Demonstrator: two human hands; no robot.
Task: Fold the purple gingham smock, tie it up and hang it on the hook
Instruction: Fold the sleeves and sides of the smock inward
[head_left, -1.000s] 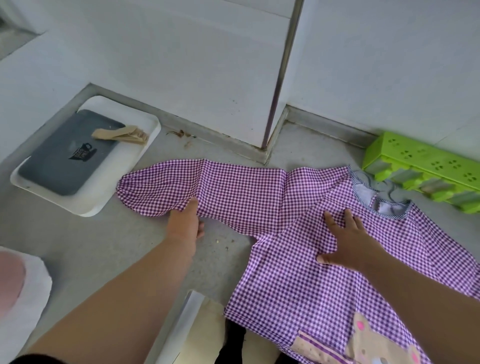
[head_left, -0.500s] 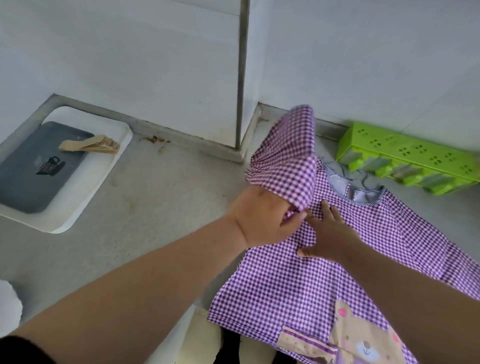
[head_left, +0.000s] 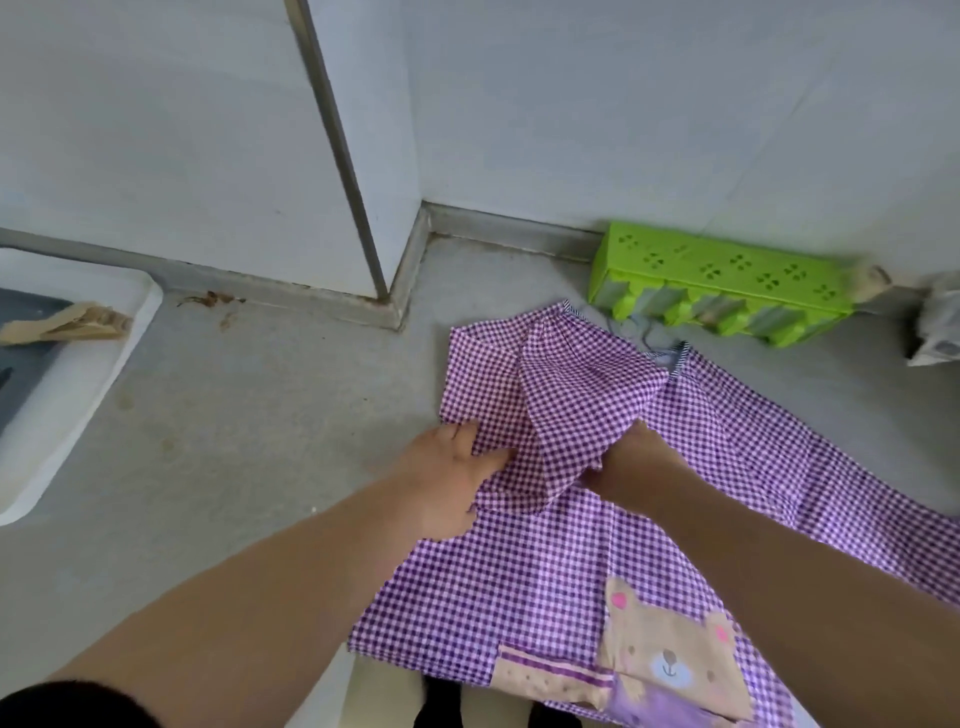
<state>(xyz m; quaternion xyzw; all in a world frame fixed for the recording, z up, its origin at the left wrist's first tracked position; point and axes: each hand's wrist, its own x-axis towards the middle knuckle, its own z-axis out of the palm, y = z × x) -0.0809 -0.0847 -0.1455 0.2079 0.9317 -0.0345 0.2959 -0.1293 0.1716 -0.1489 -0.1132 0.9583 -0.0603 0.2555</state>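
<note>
Sleeve (head_left: 566, 410), raised half a second ago: now folded down across smock chest. Left hand (head_left: 452, 480): fingers extended, pressing folded sleeve edge flat. Right hand (head_left: 631, 470): partly under sleeve fabric; grip cannot be told. Purple gingham smock (head_left: 519, 571): flat on floor (head_left: 260, 441) beneath both hands, bear patch (head_left: 670, 660) nearer the person. Green plastic rack (head_left: 727, 280): beyond hands, against wall. White tray (head_left: 78, 374): far left of left hand.

The light is soft and even daylight, rather bright, with only weak shadows on the grey floor (head_left: 249, 441). The wide lens bends straight lines near the edges. Far right corner looks blurred; no strong glare.
</note>
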